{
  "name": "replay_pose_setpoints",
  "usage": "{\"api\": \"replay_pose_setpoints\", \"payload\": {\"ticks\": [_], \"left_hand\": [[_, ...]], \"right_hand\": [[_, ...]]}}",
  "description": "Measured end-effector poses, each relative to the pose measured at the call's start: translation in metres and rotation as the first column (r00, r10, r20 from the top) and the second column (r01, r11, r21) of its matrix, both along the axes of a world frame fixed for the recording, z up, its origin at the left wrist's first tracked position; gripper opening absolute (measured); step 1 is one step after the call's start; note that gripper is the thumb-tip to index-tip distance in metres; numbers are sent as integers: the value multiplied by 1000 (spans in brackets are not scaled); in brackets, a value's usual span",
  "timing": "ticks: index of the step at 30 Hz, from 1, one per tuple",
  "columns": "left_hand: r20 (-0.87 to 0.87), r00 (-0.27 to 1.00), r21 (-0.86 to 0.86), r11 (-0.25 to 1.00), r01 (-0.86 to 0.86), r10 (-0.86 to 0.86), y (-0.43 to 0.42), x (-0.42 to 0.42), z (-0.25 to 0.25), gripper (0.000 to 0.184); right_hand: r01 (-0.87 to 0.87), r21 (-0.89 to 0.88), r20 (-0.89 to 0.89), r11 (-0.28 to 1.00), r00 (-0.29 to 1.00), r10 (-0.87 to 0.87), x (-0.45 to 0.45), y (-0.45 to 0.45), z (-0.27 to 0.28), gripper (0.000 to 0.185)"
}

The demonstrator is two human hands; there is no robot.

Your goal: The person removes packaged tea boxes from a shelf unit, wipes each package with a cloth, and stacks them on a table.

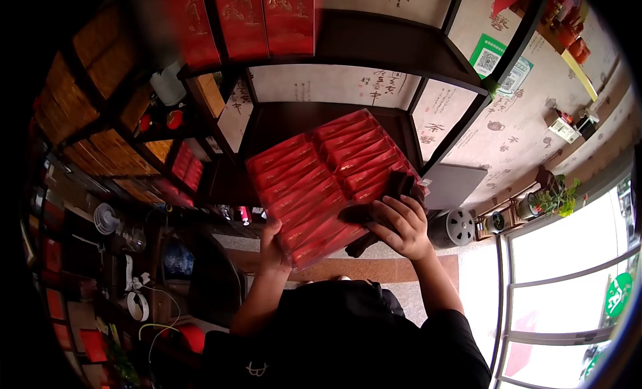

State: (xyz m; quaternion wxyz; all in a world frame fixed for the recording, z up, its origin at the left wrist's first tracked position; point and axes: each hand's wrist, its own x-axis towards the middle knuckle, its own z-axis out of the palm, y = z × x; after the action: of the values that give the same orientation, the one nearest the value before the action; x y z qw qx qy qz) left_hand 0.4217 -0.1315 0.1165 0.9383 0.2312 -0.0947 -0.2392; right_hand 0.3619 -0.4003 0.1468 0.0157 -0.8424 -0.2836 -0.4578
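A clear-topped box of red packets [304,195], laid in two columns, is held tilted in front of my body. My left hand [271,248] grips its lower left corner, with the thumb on the top face and the other fingers hidden beneath. On the right part of the box, my right hand [404,228] is closed on a dark cloth [358,215]. Folds of this cloth lie against the packets' cover and hang past the box's lower edge.
Behind the box stands a dark shelf unit [394,61], with tall red boxes [244,24] on its upper level. Wooden drawers or boxes [100,151] line the left. A round grey container [458,227], a potted plant [558,198] and a bright window [562,242] are on the right.
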Motion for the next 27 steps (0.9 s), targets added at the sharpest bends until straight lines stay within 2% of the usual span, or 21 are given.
{"api": "replay_pose_setpoints", "payload": {"ticks": [2, 3, 4, 6, 7, 8, 9, 10, 12, 14, 15, 16, 18, 20, 22, 24, 26, 27], "left_hand": [[-12, 1000, -55, 998, 1, -2, -7, 3, -22, 73], [-25, 999, 46, 998, -47, 48, -9, 5, -48, 71], [45, 986, 147, 976, -163, 158, -17, 0, -42, 66], [-94, 994, 87, 995, -49, 57, -15, 3, -63, 62], [-161, 987, 57, 998, -2, 11, -13, 6, -70, 59], [-163, 987, 57, 998, -5, 15, -16, 6, -78, 59], [-171, 985, -41, 999, -21, 14, -24, 1, -75, 59], [-179, 983, -35, 999, -39, 32, -25, -1, -77, 61], [-190, 981, -28, 998, -55, 49, -27, -4, -79, 63], [6, 987, 55, 986, -158, 158, -33, -6, -74, 71], [-96, 977, 105, 978, -183, 193, -35, -14, -60, 78], [-101, 976, 106, 978, -182, 193, -37, -16, -61, 78], [-127, 971, 82, 978, -193, 202, -40, -21, -69, 70], [-135, 970, 80, 978, -195, 204, -43, -19, -79, 74], [-146, 976, 54, 987, -152, 159, -44, -21, -70, 73], [-175, 971, 68, 986, -155, 165, -43, -20, -69, 71], [-335, 939, -134, 983, -127, 76, -38, -23, -73, 71], [-325, 942, -99, 988, -116, 78, -40, -20, -67, 72]], "right_hand": [[-57, -8, -212, 998, 976, 54, -3, 20, 8, 36], [-132, -24, -310, 991, 943, 118, 0, 31, 10, 34], [-169, -36, -376, 985, 916, 144, 0, 45, 10, 41], [-150, 103, -497, 983, 848, 181, -1, 70, 13, 52], [-139, 35, -515, 990, 846, 137, 4, 71, 10, 63], [-142, 35, -517, 989, 845, 140, 9, 72, 12, 63], [-121, 120, -565, 985, 808, 168, 14, 74, 16, 66], [-90, 204, -610, 975, 767, 199, 18, 75, 18, 70], [-23, 165, -585, 986, 802, 116, 33, 69, 12, 77], [125, 106, -558, 987, 828, -45, 52, 54, 9, 73], [253, 107, -529, 962, 834, -160, 66, 42, 1, 71], [375, 111, -500, 920, 821, -274, 81, 27, -9, 69], [584, 93, -535, 806, 712, -455, 103, 6, -15, 70], [550, 74, -594, 832, 695, -406, 102, 12, -12, 69], [277, -47, -645, 960, 725, -241, 83, 46, -3, 68], [-2, -68, -717, 998, 695, -47, 64, 80, 5, 64], [-62, -61, -711, 996, 703, 0, 81, 93, -6, 62], [-114, -53, -697, 992, 716, 45, 92, 93, -11, 60]]}}
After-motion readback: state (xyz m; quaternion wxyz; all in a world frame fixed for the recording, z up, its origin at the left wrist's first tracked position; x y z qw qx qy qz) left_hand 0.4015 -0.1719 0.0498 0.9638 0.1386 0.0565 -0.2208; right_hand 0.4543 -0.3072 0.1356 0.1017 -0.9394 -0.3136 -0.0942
